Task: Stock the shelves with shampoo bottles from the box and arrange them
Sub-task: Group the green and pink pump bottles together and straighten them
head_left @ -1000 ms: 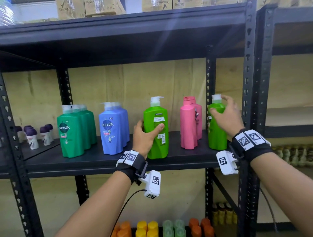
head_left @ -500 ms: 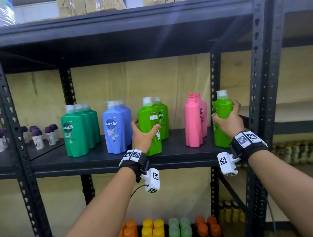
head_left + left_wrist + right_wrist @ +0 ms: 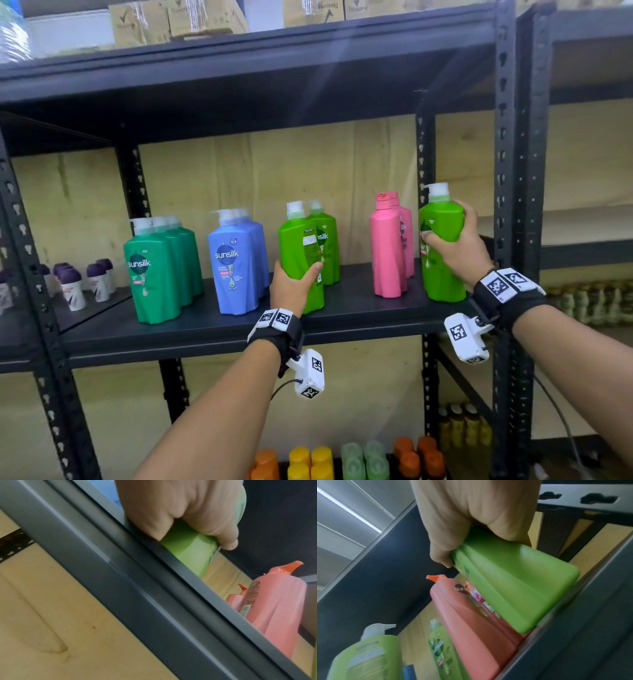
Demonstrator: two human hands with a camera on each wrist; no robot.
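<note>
"sunsilk" reads on the dark green bottle (image 3: 150, 270) and blue bottle (image 3: 233, 263).

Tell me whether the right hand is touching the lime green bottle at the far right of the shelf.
Touching. The head view shows the right hand wrapped around the lime green bottle; the right wrist view shows thumb and fingers pressed on its sides.

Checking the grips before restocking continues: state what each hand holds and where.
Left hand grips a lime-green bottle low on its body. Right hand grips another lime-green bottle around its upper body.
</note>
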